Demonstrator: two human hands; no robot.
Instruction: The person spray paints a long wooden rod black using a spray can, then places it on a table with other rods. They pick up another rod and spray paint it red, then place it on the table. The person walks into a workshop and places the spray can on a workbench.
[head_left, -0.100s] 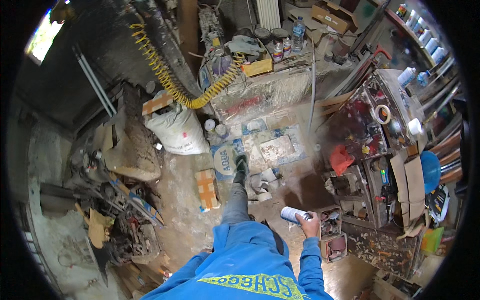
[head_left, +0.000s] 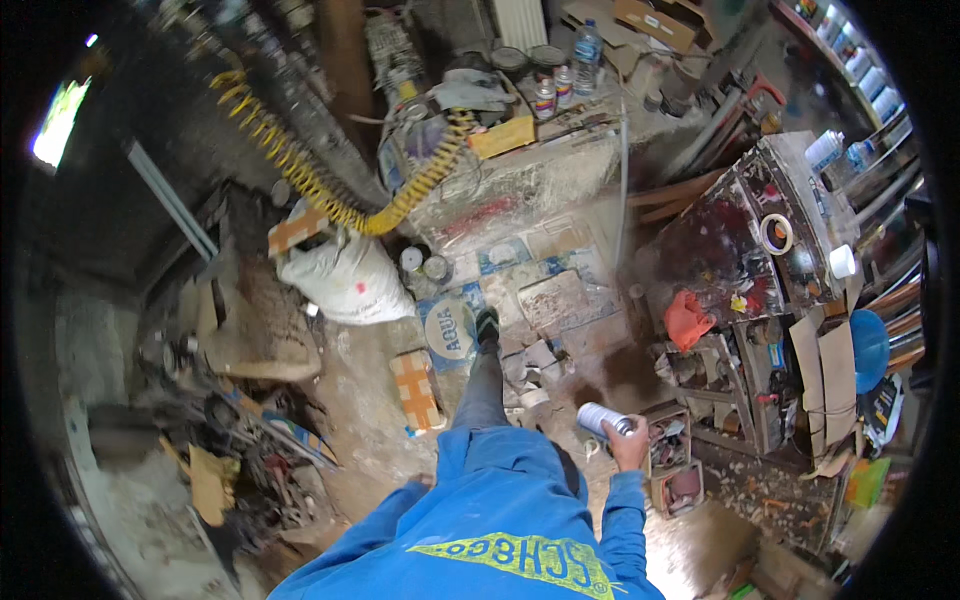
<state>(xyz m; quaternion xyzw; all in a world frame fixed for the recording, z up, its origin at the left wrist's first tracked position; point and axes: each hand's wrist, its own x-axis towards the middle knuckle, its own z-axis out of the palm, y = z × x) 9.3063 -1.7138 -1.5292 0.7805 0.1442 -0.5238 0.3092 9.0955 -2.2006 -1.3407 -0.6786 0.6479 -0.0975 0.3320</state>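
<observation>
**Spray can in my right hand, next to nothing changed**

- Workbench (head_left: 760, 215), 2 o'clock: paint-stained top, tape roll (head_left: 777, 233) lying on it. Unmoved since a tenth of a second ago.
- White sack (head_left: 345, 280), 10 o'clock, under the yellow coiled hose (head_left: 330, 200). Same place.
- My right hand (head_left: 630, 447), 5 o'clock: fingers clamped round the white spray can (head_left: 603, 419), which tilts up-left, as it did before. Grip holds firm.
- My left hand: out of view; I cannot tell its fingers.
</observation>
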